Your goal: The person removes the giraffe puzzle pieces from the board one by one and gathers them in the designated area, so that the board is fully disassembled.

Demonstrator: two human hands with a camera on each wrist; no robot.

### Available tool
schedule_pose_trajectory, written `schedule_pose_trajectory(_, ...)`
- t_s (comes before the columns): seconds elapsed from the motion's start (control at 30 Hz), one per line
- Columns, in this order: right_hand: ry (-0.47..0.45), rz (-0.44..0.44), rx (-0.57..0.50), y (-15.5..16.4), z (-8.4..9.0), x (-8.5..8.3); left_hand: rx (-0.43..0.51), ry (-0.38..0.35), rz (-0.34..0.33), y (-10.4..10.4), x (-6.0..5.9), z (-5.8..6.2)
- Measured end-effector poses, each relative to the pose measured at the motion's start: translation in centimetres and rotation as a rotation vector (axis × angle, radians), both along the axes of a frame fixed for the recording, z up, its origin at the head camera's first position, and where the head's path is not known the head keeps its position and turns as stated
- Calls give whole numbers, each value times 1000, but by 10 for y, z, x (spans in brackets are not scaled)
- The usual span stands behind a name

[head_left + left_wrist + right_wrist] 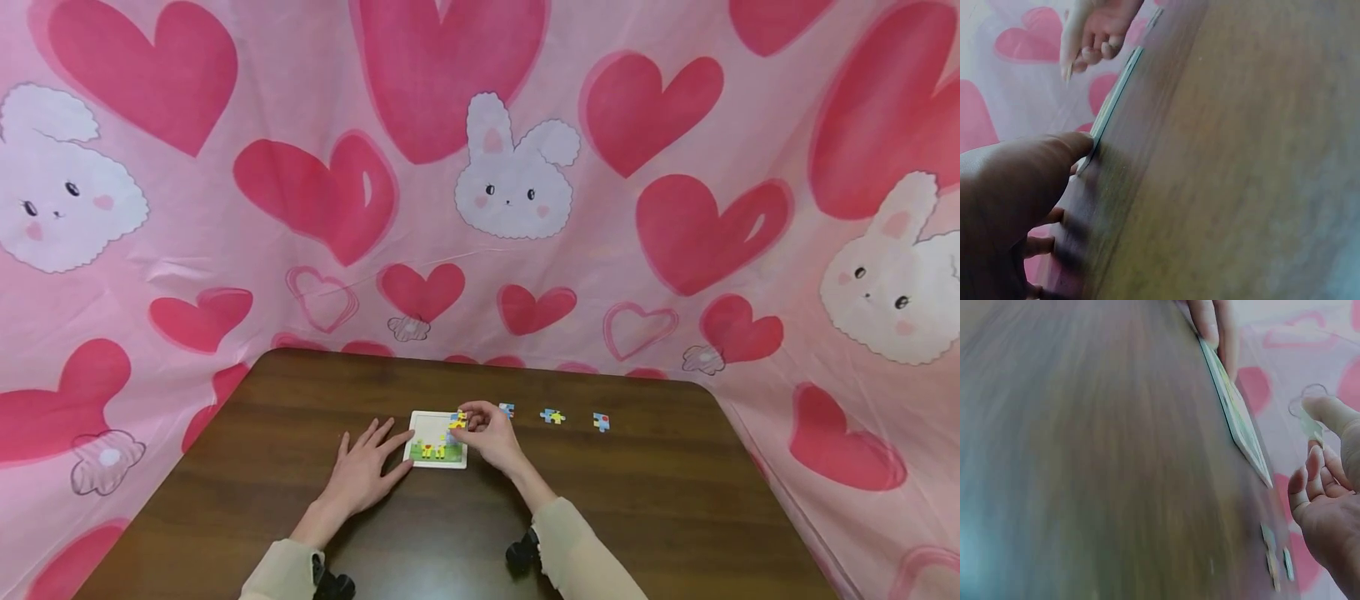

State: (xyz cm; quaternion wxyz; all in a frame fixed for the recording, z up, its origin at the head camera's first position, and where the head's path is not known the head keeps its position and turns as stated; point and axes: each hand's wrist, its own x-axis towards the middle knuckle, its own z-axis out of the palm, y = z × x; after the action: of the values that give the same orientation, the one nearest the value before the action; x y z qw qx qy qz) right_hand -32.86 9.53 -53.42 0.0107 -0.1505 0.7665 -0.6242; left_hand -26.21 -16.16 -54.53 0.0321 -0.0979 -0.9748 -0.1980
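A small square white-framed puzzle board (pixel 436 440) was seen lying flat on the dark brown wooden table (pixel 645 500), just below the centre of the head view. The lower part of the board was filled with a green and yellow picture, while the upper left part showed white.

The left hand (pixel 363 471) was laid flat on the table at the left of the board, fingers straight and spread, with the fingertips touching the board's left edge; nothing was held in it. In the left wrist view the thumb (pixel 1054 156) was seen pressed against the near corner of the board (pixel 1113 103), viewed edge-on.

The right hand (pixel 489 433) was placed at the upper right corner of the board, fingers curled, with a small yellow and blue jigsaw piece (pixel 457 421) pinched between thumb and fingertips over that corner. In the right wrist view the piece (pixel 1311 427) was seen held at the thumb tip, just beside the board's edge (pixel 1238 419); whether it touched the board could not be told.

Three loose blue and yellow jigsaw pieces (pixel 552 416) were set in a row on the table to the right of the hand, apart from one another. A pink cloth with red hearts and white rabbits (pixel 517 175) was hung behind and around the table.
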Motion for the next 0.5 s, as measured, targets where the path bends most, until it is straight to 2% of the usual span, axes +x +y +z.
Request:
schedule_pose_trajectory(0.27,-24,-62,24,45,6,12,2,-2,-8,-3,1,1)
schedule_pose_trajectory(0.5,9,-127,137,92,2,21,5,-6,-17,-3,1,-1)
